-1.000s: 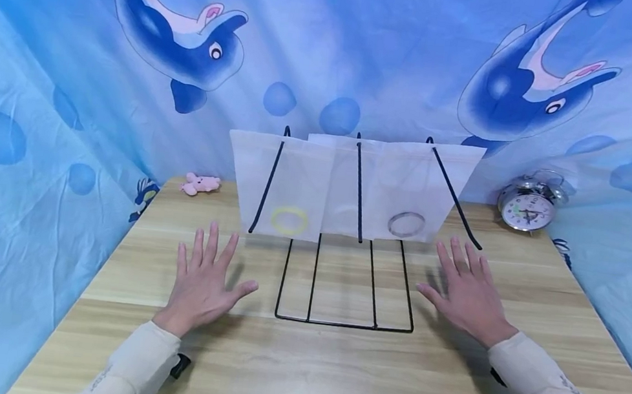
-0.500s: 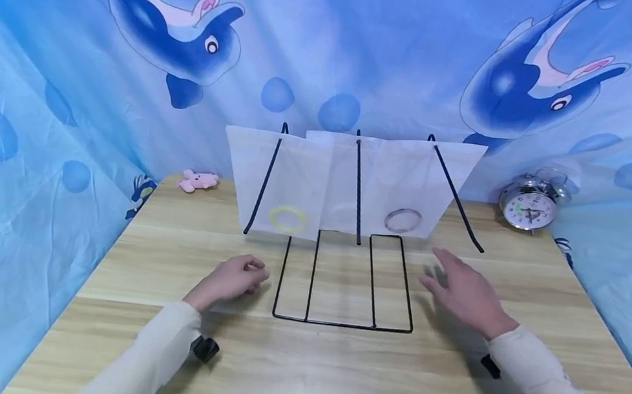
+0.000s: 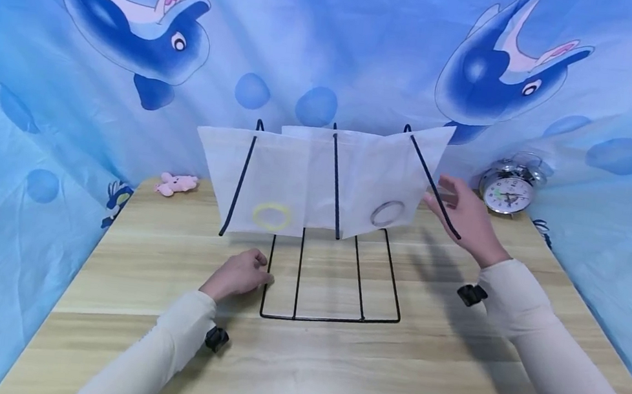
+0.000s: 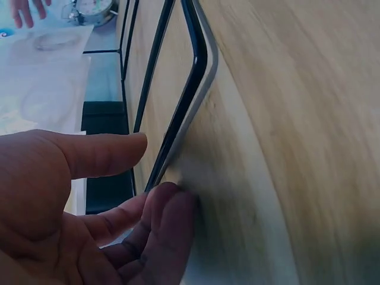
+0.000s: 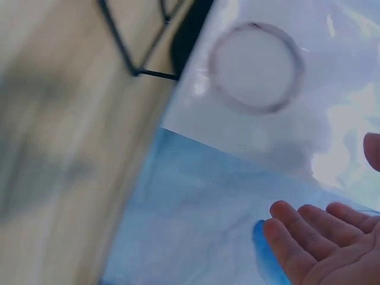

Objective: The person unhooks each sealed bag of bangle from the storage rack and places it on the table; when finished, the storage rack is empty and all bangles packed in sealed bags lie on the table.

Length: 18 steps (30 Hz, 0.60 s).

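Note:
Three whitish translucent bags hang on the prongs of a black wire rack (image 3: 331, 319). A yellow ring shows in the left bag (image 3: 219, 173), a grey ring in the right bag (image 3: 377, 171); the middle bag (image 3: 321, 191) is partly overlapped. My left hand (image 3: 239, 274) is at the rack base's left wire. In the left wrist view, its thumb and curled fingers (image 4: 169, 225) lie apart, with the wire passing close to the fingertips. My right hand (image 3: 468, 217) is raised beside the right bag, behind the right prong, its fingers (image 5: 297, 237) loosely extended and holding nothing.
A silver alarm clock (image 3: 506, 191) stands at the back right of the wooden table (image 3: 318, 379). A small pink toy (image 3: 175, 184) lies at the back left. Blue dolphin-print cloth (image 3: 310, 40) rises behind and at both sides.
My left hand has drawn in its spread fingers and moved right to the rack's base. The right hand has moved forward and up beside the right bag, which now hangs tilted. The view has shifted slightly.

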{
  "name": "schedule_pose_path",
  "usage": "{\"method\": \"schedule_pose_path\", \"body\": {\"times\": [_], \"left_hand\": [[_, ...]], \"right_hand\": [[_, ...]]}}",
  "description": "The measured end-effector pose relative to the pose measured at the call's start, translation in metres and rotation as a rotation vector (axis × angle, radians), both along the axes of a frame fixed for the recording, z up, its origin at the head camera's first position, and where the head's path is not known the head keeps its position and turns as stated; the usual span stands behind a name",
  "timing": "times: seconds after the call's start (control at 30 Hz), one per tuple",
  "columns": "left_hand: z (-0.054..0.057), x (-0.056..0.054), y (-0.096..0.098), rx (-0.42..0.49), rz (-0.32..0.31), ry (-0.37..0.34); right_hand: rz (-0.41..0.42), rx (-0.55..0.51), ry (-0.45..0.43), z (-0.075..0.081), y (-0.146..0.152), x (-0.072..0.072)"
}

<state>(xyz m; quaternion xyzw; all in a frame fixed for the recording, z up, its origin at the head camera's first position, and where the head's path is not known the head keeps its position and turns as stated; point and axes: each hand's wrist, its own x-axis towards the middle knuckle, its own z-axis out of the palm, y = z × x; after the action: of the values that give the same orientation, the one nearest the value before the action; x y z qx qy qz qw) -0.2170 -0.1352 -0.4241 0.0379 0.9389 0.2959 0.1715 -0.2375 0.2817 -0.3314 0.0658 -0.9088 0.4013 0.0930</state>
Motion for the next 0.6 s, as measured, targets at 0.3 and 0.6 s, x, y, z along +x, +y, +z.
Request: {"method": "schedule_pose_path", "body": {"times": [0.3, 0.6], "left_hand": [[-0.003, -0.005, 0.004, 0.067, 0.039, -0.029], [-0.006, -0.006, 0.004, 0.262, 0.143, -0.147]], "right_hand": [[-0.040, -0.159, 0.075, 0.040, -0.010, -0.012], [-0.019, -0.238, 0.084, 0.049, -0.012, -0.028]]}}
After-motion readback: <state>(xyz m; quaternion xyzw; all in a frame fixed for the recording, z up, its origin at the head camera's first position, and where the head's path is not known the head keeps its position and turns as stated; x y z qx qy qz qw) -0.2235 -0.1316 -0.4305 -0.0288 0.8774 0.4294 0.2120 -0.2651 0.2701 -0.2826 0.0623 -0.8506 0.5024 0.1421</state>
